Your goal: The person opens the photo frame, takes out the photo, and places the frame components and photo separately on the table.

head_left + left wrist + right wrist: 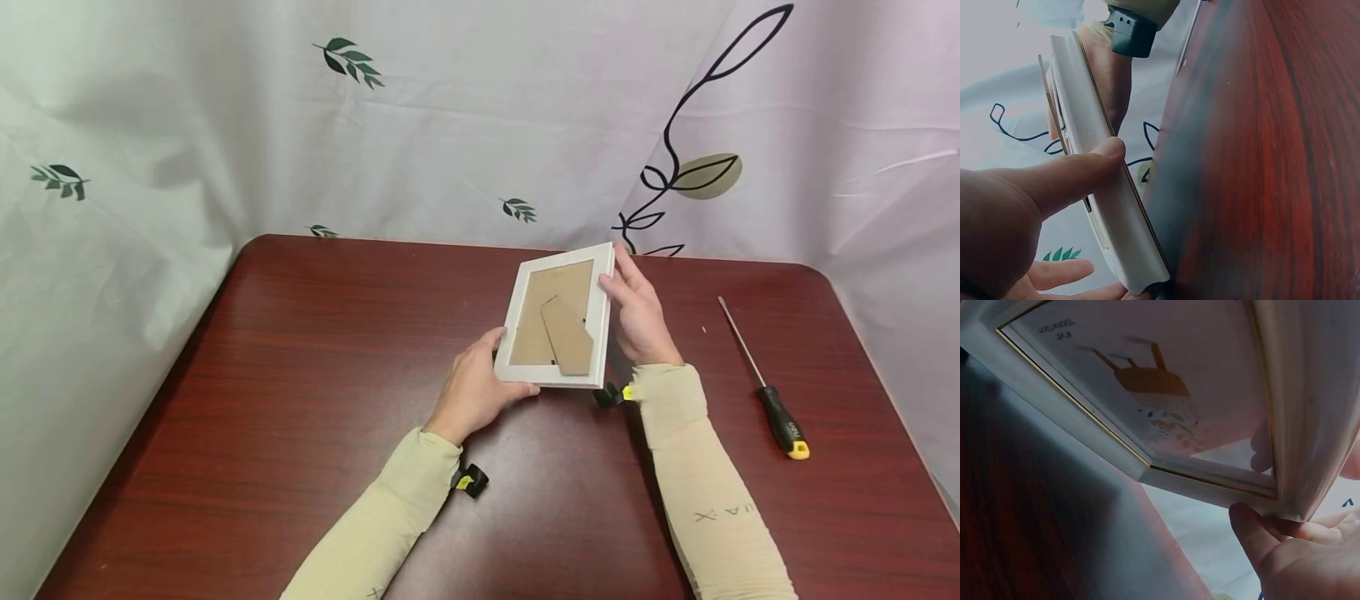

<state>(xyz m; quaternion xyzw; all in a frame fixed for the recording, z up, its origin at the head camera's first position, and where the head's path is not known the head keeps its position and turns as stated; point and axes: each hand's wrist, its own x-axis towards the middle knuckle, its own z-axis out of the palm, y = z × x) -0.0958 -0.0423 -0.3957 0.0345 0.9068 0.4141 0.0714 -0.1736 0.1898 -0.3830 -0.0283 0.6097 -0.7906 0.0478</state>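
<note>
A white picture frame (602, 331) is held up over the table, its brown backing board (561, 283) facing up toward the head. A flap-like stand (572, 337) lies on that board. My left hand (474, 387) grips the near left corner, the thumb along the edge, as the left wrist view shows on the white side (1094, 181). At the far right edge, my right hand (641, 312) holds the frame between thumb and fingers. Seen from below in the right wrist view, the front has a gold inner line and glass over a printed picture (1154, 381).
A screwdriver (780, 417) with a black and yellow handle lies on the right of the dark red wooden table (300, 400). A tiny pale speck (703, 330) lies left of its shaft. Behind the table hangs a white curtain (450, 125) with leaf prints.
</note>
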